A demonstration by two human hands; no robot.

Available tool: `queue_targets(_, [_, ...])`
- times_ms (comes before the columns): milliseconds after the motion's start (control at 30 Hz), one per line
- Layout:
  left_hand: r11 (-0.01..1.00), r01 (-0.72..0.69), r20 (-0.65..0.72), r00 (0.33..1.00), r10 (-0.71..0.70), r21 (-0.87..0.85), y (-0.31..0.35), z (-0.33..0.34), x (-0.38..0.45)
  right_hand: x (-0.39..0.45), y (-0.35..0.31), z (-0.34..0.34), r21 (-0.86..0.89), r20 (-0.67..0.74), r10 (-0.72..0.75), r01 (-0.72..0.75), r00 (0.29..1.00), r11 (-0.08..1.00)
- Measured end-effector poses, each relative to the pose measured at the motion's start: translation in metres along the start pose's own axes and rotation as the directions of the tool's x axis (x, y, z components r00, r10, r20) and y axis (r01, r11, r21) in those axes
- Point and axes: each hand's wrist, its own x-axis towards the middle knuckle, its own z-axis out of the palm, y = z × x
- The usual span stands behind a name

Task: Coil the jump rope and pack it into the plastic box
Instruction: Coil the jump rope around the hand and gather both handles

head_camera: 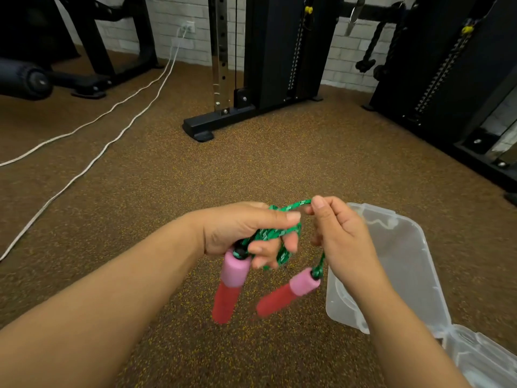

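At centre, above the floor: left hand [240, 231] closed round a bundle of green rope [275, 233], several turns wound across the fingers. One pink-and-red handle [230, 287] hanging from that fist, nearly upright. Right hand [340, 236] just beside, thumb and forefinger pinched on a short span of rope running across from the left thumb; other fingers loosely curled. Second handle [288, 294] dangling below the right hand on a short tail of rope, tilted, slightly blurred.

Near right: clear plastic box [402, 264] open on the speckled brown floor [140, 191], nothing visible inside; hinged lid [481, 357] lying flat at the near edge. Box partly hidden behind right forearm.

Far side: black gym machine frames [279, 65] against a white brick wall; two white cables [92, 158] trailing across floor at left.

Judgement: coiling nearly complete, only the last short length unwound. Remaining: finish or tuck final turn, gather both handles, lower bundle into box, probably close lid. Packing not yet begun.
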Motion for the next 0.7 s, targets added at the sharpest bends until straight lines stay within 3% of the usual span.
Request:
queue_targets(133, [0.947, -0.149, -0.117, 0.986, 0.12, -0.285, 0.01, -0.003, 0.0, -0.004, 0.027, 0.009, 0.075, 0.025, 0.087, -0.089, 0.996, 0.993])
queue_targets(233, [0.867, -0.294, -0.306, 0.936, 0.176, -0.403, 0.014, -0.008, 0.003, -0.01, 0.039, 0.014, 0.068, 0.108, 0.092, -0.1, 0.99, 0.993])
queue_targets(367, [0.821, -0.4, -0.501, 0.849, 0.166, -0.407, 0.011, -0.013, 0.01, -0.018, 0.041, 0.018, -0.068, 0.182, 0.083, -0.072, 0.98, 0.995])
queue_targets(467, [0.792, -0.459, -0.57, 0.803, 0.175, -0.403, 0.01, -0.021, 0.009, -0.024, 0.042, 0.018, -0.022, 0.21, 0.126, -0.124, 0.97, 0.992])
queue_targets(567, [0.824, -0.46, -0.599, 0.777, 0.194, -0.329, 0.006, -0.026, 0.009, -0.027, 0.041, 0.017, -0.06, 0.239, 0.145, -0.135, 0.96, 0.989])
queue_targets(700, [0.916, -0.39, -0.646, 0.724, 0.244, -0.091, 0.002, -0.02, 0.013, -0.025, 0.035, 0.018, -0.299, 0.256, 0.001, 0.079, 0.967, 0.951])
